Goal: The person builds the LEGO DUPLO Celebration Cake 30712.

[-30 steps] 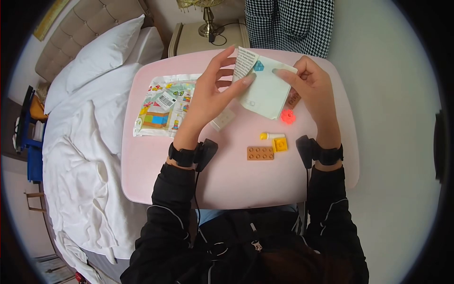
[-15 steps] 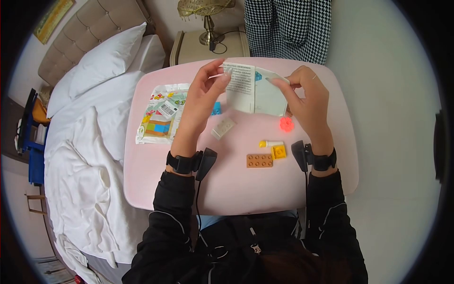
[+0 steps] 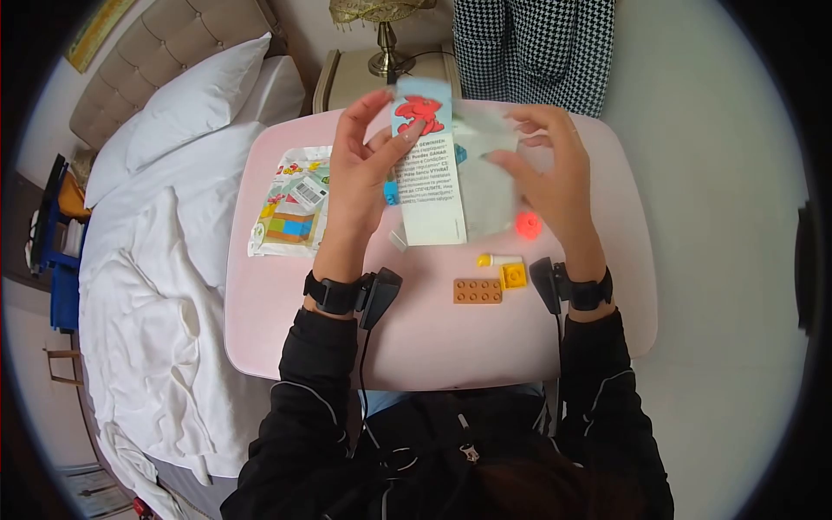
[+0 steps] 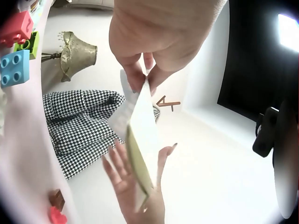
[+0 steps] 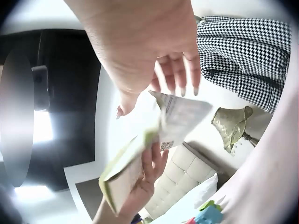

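Note:
My left hand (image 3: 357, 165) pinches a folded paper leaflet (image 3: 431, 204) at its left side, above the pink table. The leaflet's front panel shows a red cartoon figure over printed text; a blurred paler page spreads to its right. My right hand (image 3: 562, 169) is beside that page with fingers and thumb spread, and in the right wrist view a gap shows between them. Partly hidden behind the left hand is a blue brick (image 3: 391, 192). Red (image 4: 16, 29) and green bricks (image 4: 31, 45) stand by it in the left wrist view.
Nearer me lie a brown brick (image 3: 477, 291), a yellow brick (image 3: 514, 276) and a small white-and-yellow piece (image 3: 501, 260). A coral flower piece (image 3: 528, 225) sits below the right hand. On the left is a printed toy bag (image 3: 286, 227). A lamp (image 3: 386, 52) stands beyond the table.
The leaflet has turned from its pale inner page to the panel with text and the red figure. My right hand has let go of its edge and spread its fingers.

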Demonstrator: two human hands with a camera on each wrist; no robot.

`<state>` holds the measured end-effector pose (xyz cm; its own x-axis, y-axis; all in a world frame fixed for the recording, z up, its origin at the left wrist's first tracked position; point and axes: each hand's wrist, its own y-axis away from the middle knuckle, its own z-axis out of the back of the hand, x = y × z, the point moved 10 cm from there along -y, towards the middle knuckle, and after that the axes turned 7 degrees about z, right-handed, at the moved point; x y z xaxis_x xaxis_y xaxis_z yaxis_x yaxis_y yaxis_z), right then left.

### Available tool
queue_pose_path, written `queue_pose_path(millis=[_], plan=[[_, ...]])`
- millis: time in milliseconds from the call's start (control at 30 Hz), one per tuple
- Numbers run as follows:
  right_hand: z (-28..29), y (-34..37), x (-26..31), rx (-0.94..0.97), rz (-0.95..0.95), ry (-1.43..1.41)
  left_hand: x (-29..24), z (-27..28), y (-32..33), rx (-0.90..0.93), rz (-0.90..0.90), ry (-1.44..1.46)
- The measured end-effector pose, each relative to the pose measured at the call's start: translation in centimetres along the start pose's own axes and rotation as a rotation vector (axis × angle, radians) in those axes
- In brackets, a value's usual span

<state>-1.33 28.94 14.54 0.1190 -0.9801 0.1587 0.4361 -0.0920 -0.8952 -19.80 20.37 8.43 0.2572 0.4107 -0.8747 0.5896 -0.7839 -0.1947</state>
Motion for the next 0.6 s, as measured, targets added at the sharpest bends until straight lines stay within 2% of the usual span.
queue_pose_path(millis=[67,100,167,300,367,400,467,500,567,600], plan=[[-2.4,3.2,-5.7,-0.074,-0.632,-0.523,-1.5,-0.9,0.4,0.042,-0.1,-0.032],[-2.2,3.5,-5.8,-0.075,-0.633,-0.522,-1.4,-0.9,0.4,0.042,-0.099,-0.032],[-5.0,6.3,-5.6,0.092,-1.081,-0.889,-1.8,-1.8,0.6,0.124,-0.184,-0.052],[-4.8,5.6,-5.0,0.142,-1.108,-0.915,-1.5,-1.7,0.6,0.14,-0.236,-0.175],[-4.2,4.5,-4.3,0.149,-0.974,-0.956,-1.2,-1.2,0.5,0.061,-0.291,-0.348],[-4.2,4.4,-3.9,0.148,-0.974,-0.954,-1.0,-1.0,0.5,0.063,-0.291,-0.347],[-2.9,3.2,-3.6,0.037,-0.863,-0.787,1.2,-2.7,0.5,0.198,-0.145,-0.661],[-3.3,3.6,-3.7,0.039,-0.862,-0.786,1.4,-2.8,1.0,0.197,-0.146,-0.66],[-3.6,3.0,-3.0,0.101,-0.648,-0.633,4.1,-5.2,2.9,0.391,0.28,-0.194],[-3.6,3.1,-2.9,0.102,-0.65,-0.633,4.2,-5.6,3.1,0.402,0.338,-0.183]])
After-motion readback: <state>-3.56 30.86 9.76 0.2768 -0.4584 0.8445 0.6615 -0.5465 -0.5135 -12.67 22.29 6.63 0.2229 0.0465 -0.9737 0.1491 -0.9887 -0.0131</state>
